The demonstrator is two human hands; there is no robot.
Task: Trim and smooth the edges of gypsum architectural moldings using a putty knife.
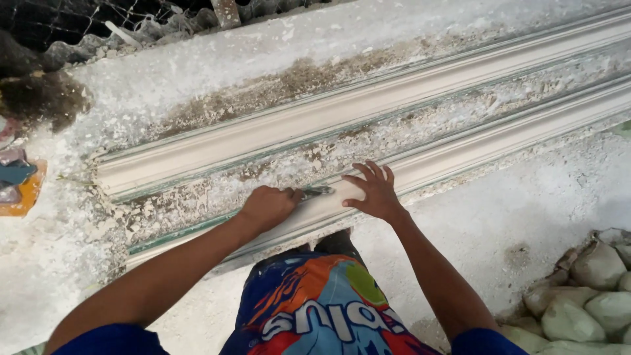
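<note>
Two long white plaster mouldings lie side by side across a plaster-crusted surface: a far one [276,128] and a near one [460,154]. My left hand [268,206] is closed around a small metal scraper [318,192] whose blade rests on the near moulding. My right hand [373,190] lies flat on that same moulding just right of the blade, fingers spread. Both forearms reach in from the bottom, with blue sleeves and colourful shorts below.
White plaster crumbs and dust [197,197] cover the gap between the mouldings. Pale filled sacks [585,296] are heaped at bottom right. An orange object [20,190] sits at the left edge, with dark rubble and wire mesh [79,26] along the top left.
</note>
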